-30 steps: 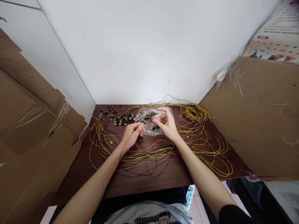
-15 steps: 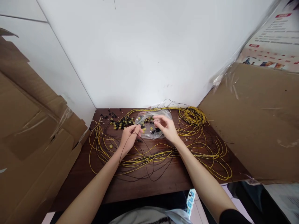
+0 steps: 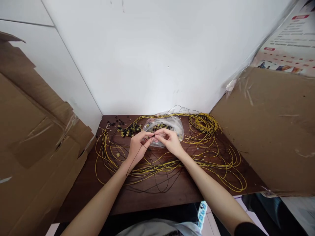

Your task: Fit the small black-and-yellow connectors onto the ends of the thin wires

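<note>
My left hand (image 3: pixel 139 144) and my right hand (image 3: pixel 171 141) meet fingertip to fingertip over the middle of the table. The left thumb and index finger pinch a thin black wire (image 3: pixel 134 158), which trails back across that wrist. Between both sets of fingertips sits a small black piece (image 3: pixel 154 135), pinched by the right thumb and finger; its exact kind is too small to make out. Just behind the hands lies a clear plastic bag (image 3: pixel 179 122) with yellow and black small parts in it, partly hidden by my fingers.
Bundled yellow and black wires (image 3: pixel 159 168) cross the brown table (image 3: pixel 157 205) before me. A coil of yellow wire (image 3: pixel 204 123) lies back right. Several black and yellow parts (image 3: pixel 129 130) are heaped back left. Cardboard (image 3: pixel 31 157) flanks the left side, another sheet (image 3: pixel 275 131) the right.
My right hand has come left and down from over the bag to meet the left fingertips. The small black piece now shows where they touch.
</note>
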The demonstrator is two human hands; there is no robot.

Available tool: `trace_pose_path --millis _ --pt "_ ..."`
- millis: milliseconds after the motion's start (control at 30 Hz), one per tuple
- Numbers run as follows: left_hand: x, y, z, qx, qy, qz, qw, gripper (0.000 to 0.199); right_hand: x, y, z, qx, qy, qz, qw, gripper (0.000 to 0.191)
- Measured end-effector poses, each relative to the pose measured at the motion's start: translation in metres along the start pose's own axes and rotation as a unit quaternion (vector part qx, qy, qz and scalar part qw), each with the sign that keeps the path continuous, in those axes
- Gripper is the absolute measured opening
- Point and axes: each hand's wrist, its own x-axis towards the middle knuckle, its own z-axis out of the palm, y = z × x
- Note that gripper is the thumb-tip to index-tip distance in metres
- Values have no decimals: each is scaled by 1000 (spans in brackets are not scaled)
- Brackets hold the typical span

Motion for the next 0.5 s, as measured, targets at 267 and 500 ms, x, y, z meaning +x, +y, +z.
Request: trace_pose_path --millis 267,500 --pt "-1 6 -1 8 13 20 1000 15 -1 -2 -1 -109 26 -35 993 18" --pt "-2 10 -2 19 3 31 999 14 -2 -1 0 -127 30 -32 991 20"
